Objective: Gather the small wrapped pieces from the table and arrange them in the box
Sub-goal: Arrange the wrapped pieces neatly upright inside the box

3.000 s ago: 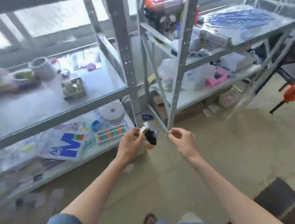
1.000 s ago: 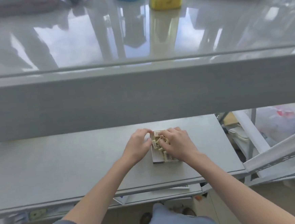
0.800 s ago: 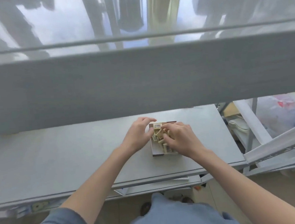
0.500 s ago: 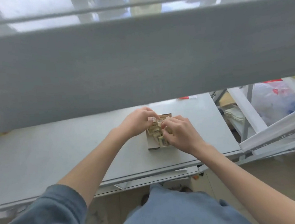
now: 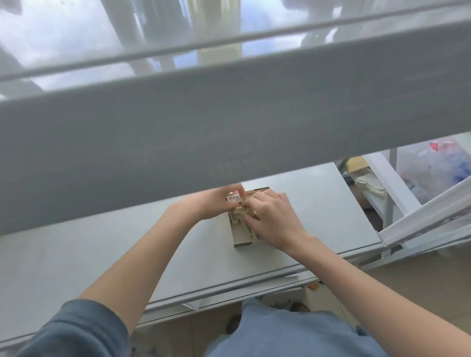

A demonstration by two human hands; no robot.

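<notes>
A broad grey shelf beam (image 5: 224, 123) crosses the upper half of your view, with a glossy shelf surface above it. Below it lies the flat grey table (image 5: 66, 262) you are leaning over, and a white metal rack (image 5: 428, 213) stands off to its right. Your two bare forearms reach forward and meet over a small open cardboard box (image 5: 240, 238) resting near the middle of the table. Your right hand (image 5: 274, 220) is pressed down into the box, fingers curled over a cluster of small cream wrapped pieces (image 5: 241, 211) inside it. Your left hand (image 5: 214, 205) touches the box's far left corner, thumb and fingertips pinched on one wrapped piece with a barcode label (image 5: 233, 198). The hands are together, nearly touching.
</notes>
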